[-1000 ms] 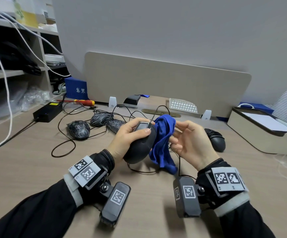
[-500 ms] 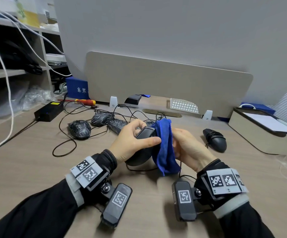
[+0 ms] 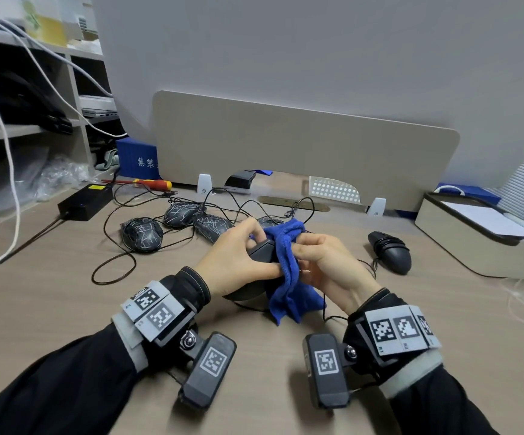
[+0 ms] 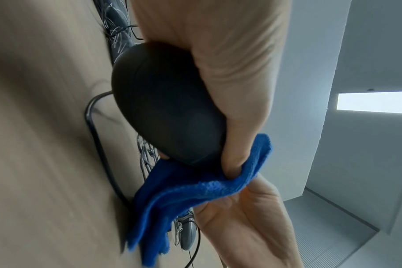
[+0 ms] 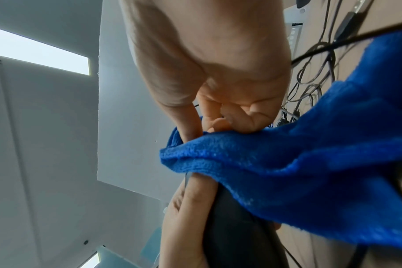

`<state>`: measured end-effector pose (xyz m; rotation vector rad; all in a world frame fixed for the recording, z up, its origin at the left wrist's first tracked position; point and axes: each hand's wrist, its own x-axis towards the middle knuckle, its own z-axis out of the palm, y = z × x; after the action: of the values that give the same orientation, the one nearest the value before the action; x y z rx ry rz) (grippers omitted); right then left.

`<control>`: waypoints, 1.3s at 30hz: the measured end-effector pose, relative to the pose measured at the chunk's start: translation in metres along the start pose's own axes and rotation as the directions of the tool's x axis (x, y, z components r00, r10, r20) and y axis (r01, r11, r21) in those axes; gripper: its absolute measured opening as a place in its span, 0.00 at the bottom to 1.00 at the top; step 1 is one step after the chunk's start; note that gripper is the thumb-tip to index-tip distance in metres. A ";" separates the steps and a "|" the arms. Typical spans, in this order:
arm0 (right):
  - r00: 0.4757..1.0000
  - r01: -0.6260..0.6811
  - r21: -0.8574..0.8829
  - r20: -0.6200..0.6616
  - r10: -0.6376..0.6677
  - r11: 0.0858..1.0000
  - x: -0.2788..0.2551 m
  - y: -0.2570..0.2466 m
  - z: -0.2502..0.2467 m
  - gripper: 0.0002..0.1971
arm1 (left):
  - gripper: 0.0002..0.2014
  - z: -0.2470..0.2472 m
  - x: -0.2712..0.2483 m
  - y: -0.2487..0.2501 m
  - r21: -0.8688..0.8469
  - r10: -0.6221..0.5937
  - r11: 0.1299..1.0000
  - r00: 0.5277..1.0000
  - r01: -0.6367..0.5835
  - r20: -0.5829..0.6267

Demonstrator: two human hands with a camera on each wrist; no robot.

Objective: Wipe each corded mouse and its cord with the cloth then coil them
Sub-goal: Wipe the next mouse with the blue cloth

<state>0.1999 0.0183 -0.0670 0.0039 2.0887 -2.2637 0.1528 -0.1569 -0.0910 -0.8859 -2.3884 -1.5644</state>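
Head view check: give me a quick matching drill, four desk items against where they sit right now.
1. plain black corded mouse
2. blue microfibre cloth
3. black mouse wound with its own cord
4. red-and-yellow screwdriver

A. lying far left by the black power brick
B. in the left hand
C. alone on the desk, right of both hands
D. in the right hand

Pairs: 1-B, 2-D, 3-C, 4-A

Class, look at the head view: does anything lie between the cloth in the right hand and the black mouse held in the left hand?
Nothing visible does. The right hand presses the blue cloth straight against the black mouse, which the left hand grips off the desk. Only the left thumb lies along the mouse beside the cloth.
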 end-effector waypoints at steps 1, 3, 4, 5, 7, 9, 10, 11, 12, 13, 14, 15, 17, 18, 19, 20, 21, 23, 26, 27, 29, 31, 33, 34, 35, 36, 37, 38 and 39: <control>1.000 -0.008 0.009 -0.003 0.008 1.000 0.000 0.000 0.000 0.09 | 0.21 0.000 0.000 0.000 -0.005 -0.006 1.000 1.000 0.006 0.001; 1.000 -0.001 0.006 -0.023 0.002 1.000 0.000 0.000 -0.002 0.08 | 0.20 0.001 0.001 0.000 -0.028 -0.034 0.999 0.999 0.035 0.016; 0.999 0.007 -0.008 -0.041 -0.008 1.000 0.001 0.001 -0.003 0.07 | 0.19 0.002 0.001 0.001 -0.047 -0.048 0.998 0.998 0.049 0.027; 0.998 0.016 -0.024 -0.062 -0.018 1.000 0.002 0.002 -0.003 0.07 | 0.19 0.002 0.001 0.002 -0.082 -0.062 0.994 0.997 0.066 0.044; 0.994 0.043 -0.048 -0.094 -0.047 0.998 0.004 0.003 -0.003 0.07 | 0.22 0.001 0.001 0.004 -0.182 -0.080 0.979 0.995 0.091 0.064; 0.988 0.086 -0.043 -0.122 -0.091 0.995 0.005 0.003 -0.003 0.07 | 0.28 -0.001 0.000 0.005 -0.243 -0.090 0.965 0.994 0.103 0.063; 0.982 0.118 -0.030 -0.142 -0.121 0.993 0.005 0.002 -0.003 0.08 | 0.29 -0.002 0.000 0.005 -0.252 -0.093 0.962 0.994 0.104 0.056; 0.974 0.155 0.000 -0.167 -0.153 0.988 0.005 0.001 -0.004 0.08 | 0.30 -0.003 0.000 0.004 -0.259 -0.092 0.961 0.994 0.102 0.051; 0.965 0.188 0.037 -0.192 -0.178 0.981 0.004 0.000 -0.005 0.09 | 0.30 -0.003 -0.001 0.004 -0.265 -0.092 0.959 0.995 0.101 0.046; 0.960 0.209 0.076 -0.206 -0.190 0.975 0.004 -0.001 -0.006 0.10 | 0.29 -0.004 -0.001 0.004 -0.276 -0.088 0.956 0.995 0.097 0.046; 0.960 0.216 0.097 -0.203 -0.193 0.972 0.005 -0.001 -0.007 0.11 | 0.28 -0.005 -0.001 0.004 -0.287 -0.079 0.954 0.996 0.090 0.047; 0.965 0.213 0.100 -0.179 -0.193 0.972 0.005 0.000 -0.009 0.13 | 0.26 -0.006 -0.002 0.004 -0.299 -0.069 0.951 0.996 0.082 0.053; 0.977 0.196 0.072 -0.095 -0.188 0.978 0.005 0.002 -0.010 0.17 | 0.25 -0.007 -0.003 0.005 -0.352 -0.084 0.930 0.994 0.103 0.069; 0.982 0.186 0.055 -0.049 -0.183 0.981 0.004 0.003 -0.010 0.17 | 0.26 -0.008 -0.004 0.006 -0.415 -0.111 0.898 0.989 0.143 0.102; 0.984 0.178 0.039 0.007 -0.178 0.983 0.003 0.002 -0.009 0.16 | 0.27 -0.008 -0.004 0.007 -0.505 -0.134 0.841 0.979 0.194 0.153; 0.983 0.174 0.030 0.063 -0.175 0.984 0.001 0.001 -0.009 0.16 | 0.28 -0.008 -0.005 0.009 -0.578 -0.149 0.778 0.967 0.244 0.208; 0.978 0.173 0.023 0.112 -0.175 0.985 0.000 0.001 -0.009 0.16 | 0.29 -0.008 -0.006 0.011 -0.616 -0.165 0.733 0.954 0.288 0.250; 0.969 0.191 0.009 0.157 -0.190 0.982 -0.001 0.001 -0.007 0.16 | 0.26 -0.008 -0.008 0.014 -0.642 -0.192 0.680 0.932 0.353 0.308; 0.963 0.210 -0.042 0.181 -0.199 0.977 0.003 0.005 -0.005 0.21 | 0.16 -0.009 -0.012 0.012 -0.665 -0.205 0.605 0.893 0.437 0.400; 0.961 0.216 -0.062 0.191 -0.201 0.974 0.003 0.006 -0.004 0.21 | 0.14 -0.009 -0.013 0.011 -0.669 -0.204 0.588 0.884 0.454 0.421; 0.961 0.220 -0.090 0.193 -0.199 0.971 0.003 0.006 -0.004 0.21 | 0.12 -0.008 -0.014 0.009 -0.668 -0.204 0.577 0.875 0.469 0.438; 0.959 0.233 -0.132 0.199 -0.204 0.964 0.001 0.005 -0.005 0.19 | 0.12 -0.008 -0.014 0.010 -0.668 -0.201 0.585 0.880 0.460 0.430; 0.954 0.256 -0.194 0.206 -0.216 0.947 -0.001 0.003 -0.004 0.17 | 0.14 -0.005 -0.013 0.010 -0.677 -0.216 0.590 0.894 0.440 0.393; 0.955 0.266 -0.217 0.189 -0.227 0.939 -0.001 0.003 -0.003 0.14 | 0.16 -0.005 -0.011 0.011 -0.672 -0.221 0.614 0.908 0.413 0.355; 0.959 0.270 -0.227 0.152 -0.240 0.936 -0.001 0.002 -0.002 0.12 | 0.21 -0.003 -0.009 0.011 -0.653 -0.214 0.661 0.928 0.368 0.306; 0.962 0.270 -0.233 0.097 -0.253 0.934 0.000 0.002 -0.001 0.11 | 0.26 -0.002 -0.007 0.010 -0.606 -0.197 0.729 0.945 0.320 0.261; 0.963 0.270 -0.240 0.041 -0.268 0.933 0.002 0.003 -0.001 0.11 | 0.29 -0.002 -0.005 0.009 -0.546 -0.175 0.790 0.956 0.279 0.236; 0.959 0.272 -0.250 -0.003 -0.282 0.929 0.003 0.003 -0.001 0.11 | 0.30 -0.001 -0.004 0.011 -0.504 -0.156 0.826 0.961 0.255 0.230; 0.956 0.274 -0.261 -0.033 -0.293 0.926 0.003 0.004 -0.002 0.10 | 0.27 -0.001 -0.003 0.010 -0.501 -0.156 0.825 0.958 0.261 0.241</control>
<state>0.1967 0.0195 -0.0709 -0.2500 2.5521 -2.1436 0.1609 -0.1563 -0.0836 -0.9135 -2.2619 -2.4056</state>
